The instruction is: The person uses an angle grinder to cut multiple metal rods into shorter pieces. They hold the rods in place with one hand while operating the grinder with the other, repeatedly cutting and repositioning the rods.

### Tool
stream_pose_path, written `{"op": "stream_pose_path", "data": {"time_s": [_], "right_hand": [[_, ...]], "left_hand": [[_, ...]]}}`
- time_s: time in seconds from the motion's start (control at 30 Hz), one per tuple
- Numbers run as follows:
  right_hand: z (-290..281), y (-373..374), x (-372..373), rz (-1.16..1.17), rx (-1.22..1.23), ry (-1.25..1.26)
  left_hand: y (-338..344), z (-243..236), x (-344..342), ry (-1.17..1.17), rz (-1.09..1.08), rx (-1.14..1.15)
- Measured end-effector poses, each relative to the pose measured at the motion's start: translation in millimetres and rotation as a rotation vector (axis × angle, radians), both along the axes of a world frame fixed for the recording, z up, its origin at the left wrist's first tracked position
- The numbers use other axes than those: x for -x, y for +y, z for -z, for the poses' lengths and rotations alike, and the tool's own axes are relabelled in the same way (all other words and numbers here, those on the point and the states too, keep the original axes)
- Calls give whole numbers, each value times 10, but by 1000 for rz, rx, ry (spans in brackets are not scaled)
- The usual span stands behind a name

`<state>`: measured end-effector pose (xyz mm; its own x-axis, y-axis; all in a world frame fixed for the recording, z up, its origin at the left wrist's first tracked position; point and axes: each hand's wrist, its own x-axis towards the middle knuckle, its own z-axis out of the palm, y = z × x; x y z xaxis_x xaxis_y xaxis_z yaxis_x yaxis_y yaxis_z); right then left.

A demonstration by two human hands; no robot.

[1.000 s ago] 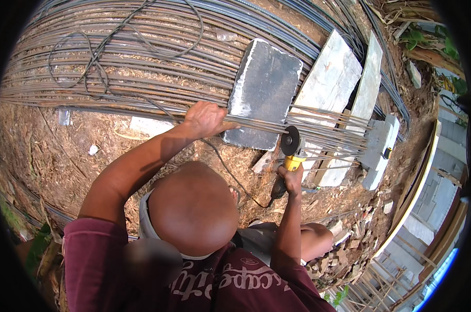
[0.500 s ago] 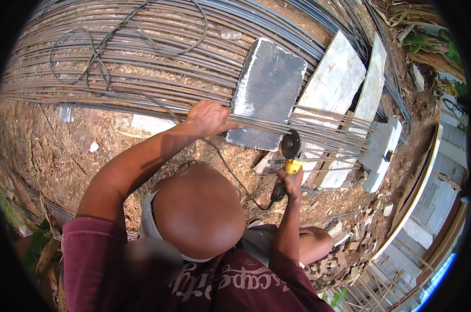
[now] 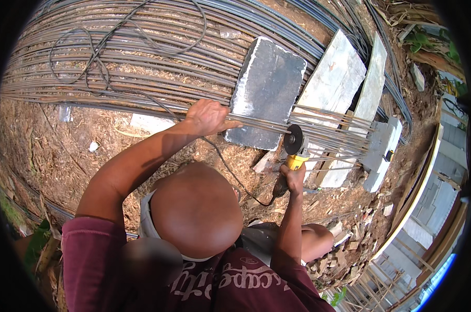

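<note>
So, barely anything has shifted in the last second, which is kind of the point. Nearest me, my right hand (image 3: 294,178) is still wrapped tight round the yellow-bodied angle grinder (image 3: 292,156), fingers closed on the handle. Its dark cutting disc (image 3: 293,140) sits right at the thin steel rods (image 3: 318,125), same spot as a moment ago as far as I can tell; whether it's actually biting into the steel is too small to see. The grinder's black cable (image 3: 230,171) runs back from the tool toward me across the dirt.

A bit further out, my left hand (image 3: 208,117) stays clamped down on those same rods, fingers curled over them just left of the grey stone slab (image 3: 266,93) they lie across. It hasn't budged either, so the rods are held steady where the disc meets them. I'd say the cut is simply still in progress, nothing parted yet.

Beyond that are the paler slabs (image 3: 331,86) and the big curved bundle of rebar (image 3: 142,57) with a loose cable looped on top.
</note>
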<state>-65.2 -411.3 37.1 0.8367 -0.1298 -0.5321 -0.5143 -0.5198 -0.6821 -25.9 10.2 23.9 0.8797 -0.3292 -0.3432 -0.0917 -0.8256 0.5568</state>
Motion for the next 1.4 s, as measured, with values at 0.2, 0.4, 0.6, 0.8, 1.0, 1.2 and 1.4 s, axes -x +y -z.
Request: {"op": "stream_pose_path", "data": {"time_s": [0.2, 0.4, 0.6, 0.8, 1.0, 1.2, 1.4], "right_hand": [[-29, 65, -7, -22, -3, -43], [29, -11, 39, -14, -16, -33], [49, -63, 103, -20, -3, -9], [24, -4, 50, 14, -40, -34], [2, 23, -20, -42, 12, -35], [31, -35, 68, 11, -71, -26], [49, -70, 98, 2, -47, 11]], "left_hand": [[1, 10, 9, -28, -9, 11], [7, 7, 10, -25, -9, 22], [9, -3, 3, 14, -9, 9], [-5, -24, -17, 43, 12, -26], [-4, -36, -9, 23, 3, -18], [5, -31, 1, 12, -15, 9], [3, -24, -5, -29, 6, 0]]}}
